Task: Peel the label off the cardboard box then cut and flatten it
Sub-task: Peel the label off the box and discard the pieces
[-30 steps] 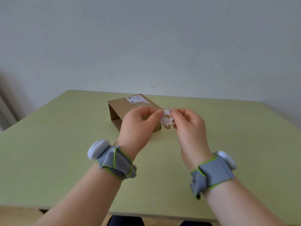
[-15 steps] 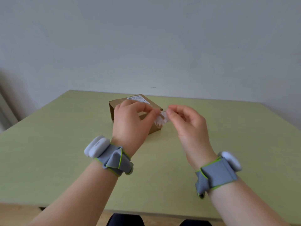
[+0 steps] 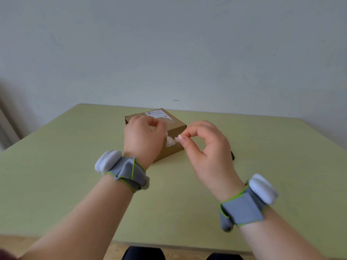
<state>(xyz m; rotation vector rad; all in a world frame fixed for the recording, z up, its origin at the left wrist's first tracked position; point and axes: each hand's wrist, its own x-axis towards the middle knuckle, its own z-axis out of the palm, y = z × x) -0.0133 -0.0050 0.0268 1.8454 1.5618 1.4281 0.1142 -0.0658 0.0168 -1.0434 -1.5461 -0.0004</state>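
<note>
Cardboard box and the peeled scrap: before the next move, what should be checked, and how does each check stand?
1. Scrap held by both hands: ok; left hand and right hand pinch it.
2. Box resting on the table: ok.
3. Label fully off: not ok; a white label sits on top.
4. Cutting tool ready: cannot tell; a dark thing is mostly hidden.
5. Box cut or flattened: not ok.

- One head-worn view, looking forward and down over the green table point(image 3: 56, 175).
- Both forearms reach in from the bottom edge, close up.
- The pale wall point(image 3: 169, 44) fills the upper half; no second view.
</note>
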